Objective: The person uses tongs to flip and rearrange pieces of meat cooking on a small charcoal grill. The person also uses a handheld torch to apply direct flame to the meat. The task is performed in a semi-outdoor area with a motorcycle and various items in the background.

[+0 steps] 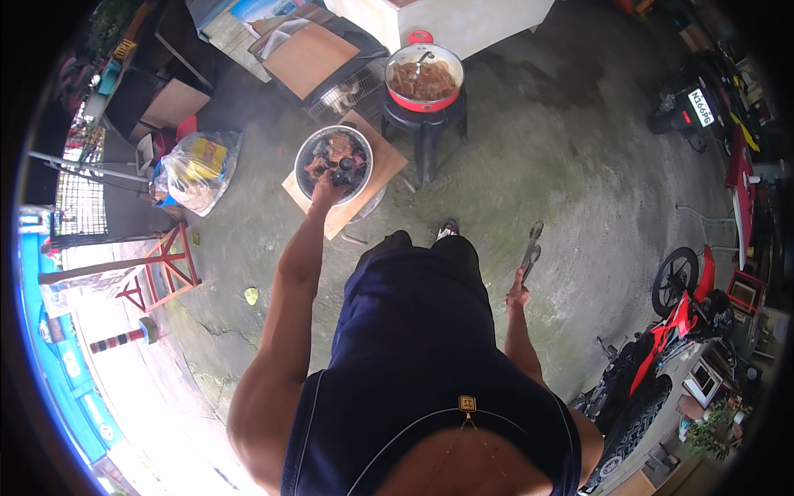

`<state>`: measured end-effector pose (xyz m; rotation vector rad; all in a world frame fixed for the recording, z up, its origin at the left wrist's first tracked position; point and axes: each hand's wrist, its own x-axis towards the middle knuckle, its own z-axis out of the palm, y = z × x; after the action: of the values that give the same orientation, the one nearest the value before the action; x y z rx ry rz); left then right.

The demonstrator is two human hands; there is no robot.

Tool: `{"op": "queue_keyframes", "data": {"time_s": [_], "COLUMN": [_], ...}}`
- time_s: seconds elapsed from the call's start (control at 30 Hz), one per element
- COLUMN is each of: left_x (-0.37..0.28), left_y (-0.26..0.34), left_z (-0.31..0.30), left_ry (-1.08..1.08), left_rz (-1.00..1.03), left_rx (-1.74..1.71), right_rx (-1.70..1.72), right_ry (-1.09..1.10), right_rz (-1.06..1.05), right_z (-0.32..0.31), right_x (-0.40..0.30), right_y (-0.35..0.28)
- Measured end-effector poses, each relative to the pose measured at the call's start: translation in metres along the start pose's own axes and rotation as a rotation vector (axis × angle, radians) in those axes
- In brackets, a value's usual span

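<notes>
My left hand (325, 188) reaches over the near rim of a round metal pot (301, 175) that holds dark charcoal and pieces of browned meat (340, 146). A small black rounded object (345, 164) shows right by its fingers. Whether the fingers grip that object cannot be made out. The pot stands on a square wooden board (389, 162) with a stool's legs partly visible below. Down at my right side, my right hand (517, 294) holds metal tongs (531, 249), their far end pointing forward over the concrete floor.
A red pot (428, 105) of sliced meat with a utensil inside sits on a black plastic stool (427, 142). Behind the board is a wire cage (347, 99) with an animal. Plastic bags (198, 170) lie left; a red motorcycle (670, 328) stands right.
</notes>
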<state>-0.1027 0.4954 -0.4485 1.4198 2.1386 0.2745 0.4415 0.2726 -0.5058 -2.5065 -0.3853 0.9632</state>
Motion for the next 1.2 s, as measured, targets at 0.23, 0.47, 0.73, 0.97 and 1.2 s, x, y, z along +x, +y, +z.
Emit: {"op": "queue_keyframes", "data": {"time_s": [0.23,0.47,0.73,0.97,1.2], "left_x": [0.022,0.059,0.091,0.092,0.114], "left_y": [-0.052,-0.077,-0.056,-0.02,0.004], "left_z": [-0.027,-0.072,-0.117,-0.117,-0.082], "left_ry": [0.0,0.093,0.022,-0.062,-0.153], "left_rz": [0.078,0.035,-0.098,-0.066,0.053], "left_rx": [-0.044,-0.08,-0.229,-0.164,-0.055], "right_rx": [-0.021,0.005,0.13,0.161,0.163], "right_ry": [0.017,0.099,0.175,0.292,0.291], "right_rz": [0.132,0.269,0.327,0.362,0.386], "right_z": [0.022,0.016,-0.014,-0.017,-0.022], "right_x": [-0.084,-0.166,-0.236,-0.258,-0.275], "right_y": [0.075,0.163,0.181,0.184,0.187]}}
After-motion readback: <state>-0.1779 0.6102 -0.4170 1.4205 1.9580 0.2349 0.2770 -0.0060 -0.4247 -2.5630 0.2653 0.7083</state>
